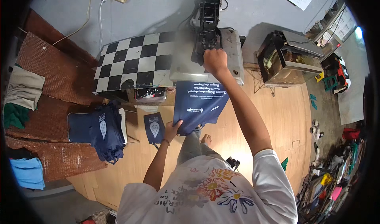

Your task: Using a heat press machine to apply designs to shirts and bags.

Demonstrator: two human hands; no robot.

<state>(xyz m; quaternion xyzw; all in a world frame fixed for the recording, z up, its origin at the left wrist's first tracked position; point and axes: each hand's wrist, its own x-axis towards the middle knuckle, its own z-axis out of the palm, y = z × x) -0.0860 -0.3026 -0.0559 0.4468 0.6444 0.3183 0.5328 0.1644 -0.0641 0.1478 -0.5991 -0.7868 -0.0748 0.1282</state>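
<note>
A heat press [181, 57] stands against the wall in front of me. My right hand [215, 60] is closed in a fist around its lever, and the grip itself is hidden under my fingers. From below the front edge of the press hangs a navy fabric bag [199, 105] bearing white printing; its far end is hidden by the plate. My left hand [173, 129] pinches the bag's near left edge, thumb on top. Left of that hand, another navy bag [154, 127] with a white emblem lies lower down.
A pile of navy bags [107, 132] rests on a chair at left. The checkered tabletop [133, 60] adjoins the press, with a box of items [150, 94] below it. A glass tank [292, 63] stands at right. Cluttered goods [329, 179] fill the lower right.
</note>
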